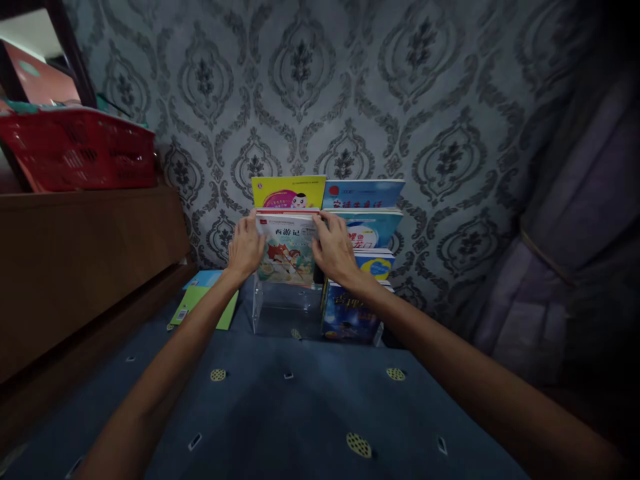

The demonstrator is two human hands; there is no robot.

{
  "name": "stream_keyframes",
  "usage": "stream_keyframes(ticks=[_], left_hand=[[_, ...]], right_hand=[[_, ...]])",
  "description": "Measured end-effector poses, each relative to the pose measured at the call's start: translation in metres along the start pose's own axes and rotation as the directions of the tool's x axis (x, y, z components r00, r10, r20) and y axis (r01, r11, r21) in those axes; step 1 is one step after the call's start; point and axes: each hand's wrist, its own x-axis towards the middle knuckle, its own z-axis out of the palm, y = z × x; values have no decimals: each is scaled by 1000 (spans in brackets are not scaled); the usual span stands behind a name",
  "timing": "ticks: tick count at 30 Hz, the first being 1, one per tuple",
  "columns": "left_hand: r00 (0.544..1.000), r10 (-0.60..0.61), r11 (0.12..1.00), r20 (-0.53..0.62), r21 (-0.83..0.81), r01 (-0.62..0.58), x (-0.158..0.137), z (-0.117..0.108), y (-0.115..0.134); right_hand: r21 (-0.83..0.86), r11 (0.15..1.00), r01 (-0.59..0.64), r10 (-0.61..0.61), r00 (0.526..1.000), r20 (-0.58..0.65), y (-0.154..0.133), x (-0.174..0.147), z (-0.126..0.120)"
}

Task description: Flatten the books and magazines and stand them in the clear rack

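My left hand (246, 245) and my right hand (336, 247) grip the two upper side edges of a picture book (287, 253) with a pale green illustrated cover. Other book edges show just behind its top, so I cannot tell whether more than one is held. The book stands upright in a clear tiered book rack (287, 310). Behind it rises a yellow book (287, 191). Right of it, partly covered by my right hand and forearm, are a blue book (365, 192), a teal book (383, 227) and a dark blue book (347, 313).
A green book (206, 305) lies on the blue patterned cloth (280, 400) to the left, overlapping a light blue book (204, 277). A red basket (80, 150) sits on a brown wooden cabinet (95, 267). Patterned wallpaper (300, 80) is behind the rack, and a tied curtain (540, 267) hangs right.
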Motion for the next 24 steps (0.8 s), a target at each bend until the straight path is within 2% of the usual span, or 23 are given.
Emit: stream_keyframes(ticks=[4, 8, 10, 14, 24], left_hand=[[998, 63, 991, -4, -121, -63, 4, 9, -4], [999, -40, 941, -16, -336, 33, 8, 21, -12], [995, -94, 918, 20, -386, 94, 10, 24, -15], [983, -151, 928, 101, -329, 176, 14, 24, -18], [976, -185, 935, 115, -285, 211, 18, 21, -17]], right_hand=[[-38, 999, 22, -20, 999, 37, 0, 1, 1], [-62, 997, 43, -40, 998, 51, 3, 2, 3], [-72, 996, 47, -44, 998, 47, 4, 2, 5], [-75, 994, 74, -71, 996, 51, 5, 1, 7], [-96, 992, 83, -77, 995, 58, 6, 4, 9]])
